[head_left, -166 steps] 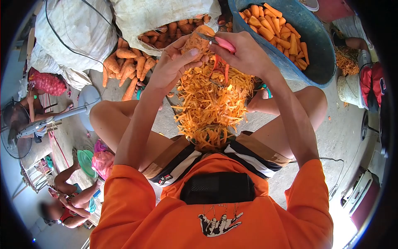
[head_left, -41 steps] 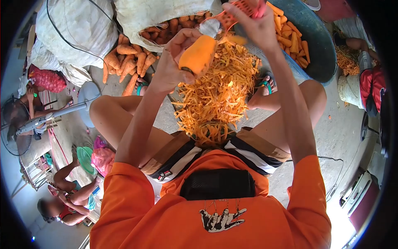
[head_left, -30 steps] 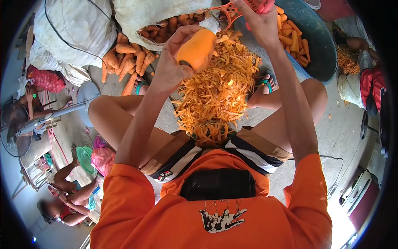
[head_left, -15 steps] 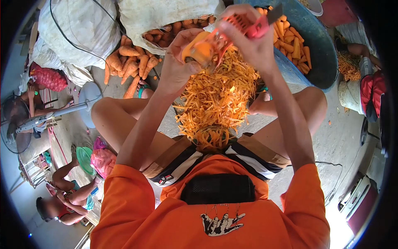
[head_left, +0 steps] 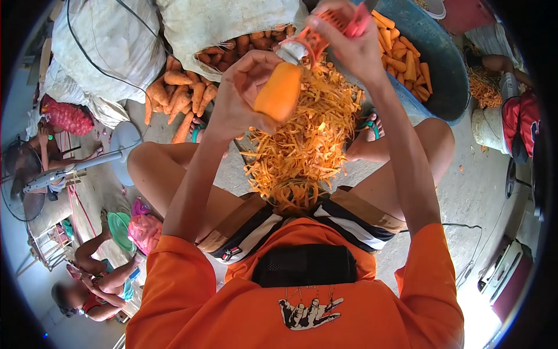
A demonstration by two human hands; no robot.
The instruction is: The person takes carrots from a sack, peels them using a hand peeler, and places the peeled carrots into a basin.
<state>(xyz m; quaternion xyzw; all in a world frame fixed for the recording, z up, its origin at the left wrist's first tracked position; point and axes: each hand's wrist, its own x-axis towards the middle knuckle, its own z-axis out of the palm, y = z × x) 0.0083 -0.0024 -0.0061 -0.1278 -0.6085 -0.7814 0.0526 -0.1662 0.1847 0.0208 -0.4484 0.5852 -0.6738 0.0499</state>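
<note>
A thick, smooth orange carrot (head_left: 279,92) is held in my left hand (head_left: 243,93), with the fingers behind it and the thumb at its lower end. My right hand (head_left: 350,46) grips a red peeler (head_left: 314,43) by its handle, along with a pink-handled knife (head_left: 359,22). The peeler's head is just above the carrot's upper end. Below both hands a large heap of orange peelings (head_left: 305,136) lies between my legs.
Unpeeled carrots (head_left: 177,90) lie on the floor by an open white sack (head_left: 226,23). A blue tub (head_left: 450,64) with peeled carrots stands at the upper right. At the left are a fan (head_left: 23,174) and a seated person (head_left: 96,285). Another person's arm shows at the right.
Since half a second ago, the peeler has lifted off the carrot. Earlier the right hand held the knife at a rough carrot; the carrot now in my left hand is smooth.
</note>
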